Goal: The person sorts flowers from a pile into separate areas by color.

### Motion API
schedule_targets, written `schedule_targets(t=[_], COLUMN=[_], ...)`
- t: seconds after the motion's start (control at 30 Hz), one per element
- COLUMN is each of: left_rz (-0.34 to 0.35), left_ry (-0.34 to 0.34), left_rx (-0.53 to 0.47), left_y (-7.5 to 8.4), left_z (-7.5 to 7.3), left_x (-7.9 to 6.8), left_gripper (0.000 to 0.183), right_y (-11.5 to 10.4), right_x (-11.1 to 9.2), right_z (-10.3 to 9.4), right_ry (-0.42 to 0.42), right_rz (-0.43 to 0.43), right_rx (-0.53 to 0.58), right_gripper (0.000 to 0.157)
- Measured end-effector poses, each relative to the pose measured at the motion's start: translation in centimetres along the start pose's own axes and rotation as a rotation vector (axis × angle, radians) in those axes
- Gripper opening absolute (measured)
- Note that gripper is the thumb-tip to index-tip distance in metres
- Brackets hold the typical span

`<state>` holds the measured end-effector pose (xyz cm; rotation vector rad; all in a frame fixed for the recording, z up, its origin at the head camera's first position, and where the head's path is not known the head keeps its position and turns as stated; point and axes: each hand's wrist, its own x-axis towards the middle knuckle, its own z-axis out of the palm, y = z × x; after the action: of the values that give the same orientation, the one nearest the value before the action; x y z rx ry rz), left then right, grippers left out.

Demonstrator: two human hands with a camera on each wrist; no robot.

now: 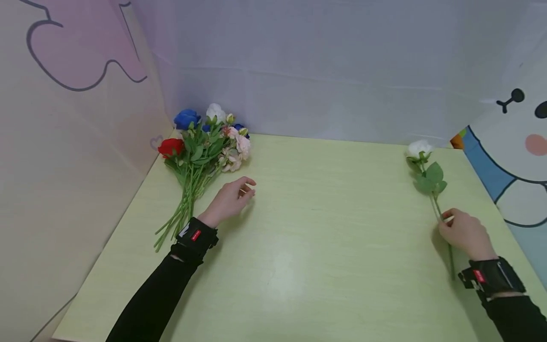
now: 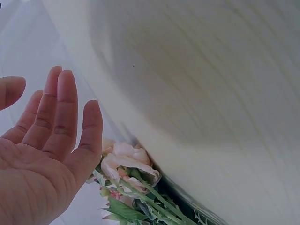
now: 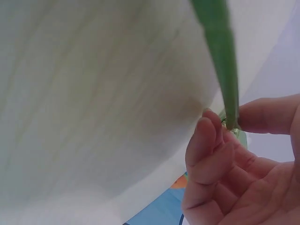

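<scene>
My right hand pinches the green stem of a white rose between thumb and fingers, at the table's right side. The rose's head points to the back edge, and its leaves sit below the bloom. To the left, my left hand hovers just right of a bunch of flowers, its fingers loosely bent and holding nothing. The bunch has a red rose, a blue rose, a white bloom and pale pink flowers, with green stems towards the front.
Both hands are over a pale wooden table. A light curtain hangs along its back edge. Cloth printed with a cartoon face borders the right side, and a pale wall covering borders the left.
</scene>
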<state>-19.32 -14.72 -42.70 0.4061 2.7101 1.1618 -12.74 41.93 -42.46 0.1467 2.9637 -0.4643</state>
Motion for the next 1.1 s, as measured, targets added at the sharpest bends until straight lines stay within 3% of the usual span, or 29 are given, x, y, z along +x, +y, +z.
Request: schedule_targets(t=[0.2, 0.63, 0.93, 1.1], left_rz=[0.005, 0.043, 0.07, 0.089], left_ry=[-0.002, 0.031, 0.086, 0.136], left_rx=[0.011, 0.049, 0.143, 0.2], left_y=[0.2, 0.0, 0.6, 1.0], left_z=[0.0, -0.3, -0.4, -0.6], left_x=[-0.1, -0.6, -1.1, -1.0], left_gripper=[0.034, 0.033, 0.032, 0.031], right_y=[-0.2, -2.8, -6.6, -8.8], right_x=[-0.3, -0.3, 0.3, 1.0], right_z=[-0.4, 0.2, 0.7, 1.2], right_ry=[-0.007, 0.291, 0.382, 0.379], right_rz=[-0.002, -0.049, -0.165, -0.218], right_rx=[0.001, -0.016, 0.092, 0.177], right_gripper=[0.038, 0.033, 0.025, 0.023])
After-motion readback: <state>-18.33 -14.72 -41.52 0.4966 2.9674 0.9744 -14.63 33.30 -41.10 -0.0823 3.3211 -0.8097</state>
